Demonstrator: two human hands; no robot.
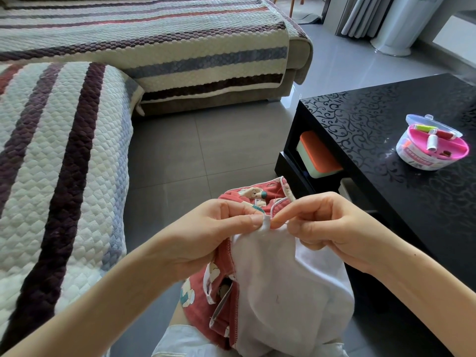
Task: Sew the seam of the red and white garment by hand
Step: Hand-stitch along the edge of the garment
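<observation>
The red and white garment lies bunched on the person's lap at the bottom centre of the view, with its white side facing up and the red printed fabric (little cartoon animals on it) showing along the left edge and behind the hands. The left hand pinches a small folded tab of the white edge between thumb and forefinger, its other fingers curled behind the cloth. Just beside it, nearly fingertip to fingertip, the right hand has thumb and forefinger pressed together on a thin sliver that looks like a needle, though it is too small to be sure. Its remaining fingers are tucked down against the white fabric. To the right stands a glossy black worktop with a scroll pattern, carrying an open round sewing kit with a pink tray and spools of thread. On the shelf beneath it sits a pale green box with an orange lid. A sofa in a striped quilted cover fills the left side, standing on the grey tiled floor.
</observation>
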